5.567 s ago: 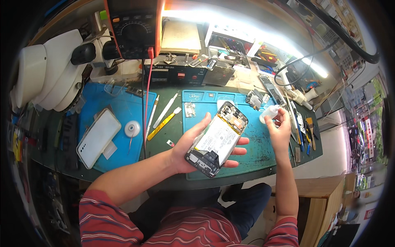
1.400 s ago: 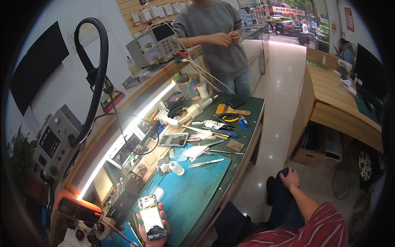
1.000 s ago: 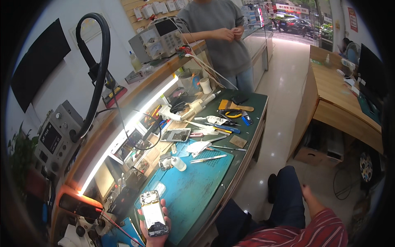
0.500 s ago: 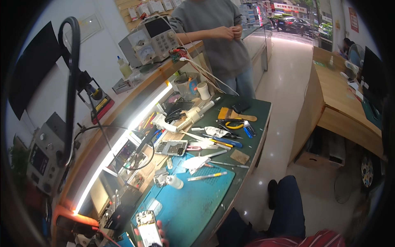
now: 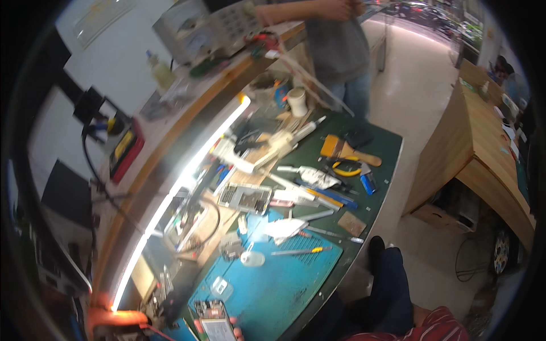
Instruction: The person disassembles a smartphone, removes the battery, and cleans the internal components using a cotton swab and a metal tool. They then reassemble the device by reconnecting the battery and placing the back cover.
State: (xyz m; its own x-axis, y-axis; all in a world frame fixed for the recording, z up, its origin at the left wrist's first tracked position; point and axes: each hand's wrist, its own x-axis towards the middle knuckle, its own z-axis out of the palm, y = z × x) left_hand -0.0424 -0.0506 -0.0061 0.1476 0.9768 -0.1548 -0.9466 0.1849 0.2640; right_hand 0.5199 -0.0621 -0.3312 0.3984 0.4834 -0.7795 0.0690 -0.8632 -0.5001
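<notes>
Two containers sit on the blue mat (image 5: 273, 292): a small clear box (image 5: 222, 288) just beyond the opened phone (image 5: 218, 328) and a whitish bottle (image 5: 252, 259) farther off, their contents too blurred to tell. At near left, the left hand (image 5: 237, 333) has its grip curled around the phone's sides; the right hand is hidden, so its grip cannot be told. Far across the surface (image 5: 385, 143), a tub (image 5: 263, 90) holds blue and orange things beside a white cup (image 5: 297, 102).

Bottle (image 5: 252, 259) on mat (image 5: 284, 290), apparently beyond phone (image 5: 218, 330)
</notes>
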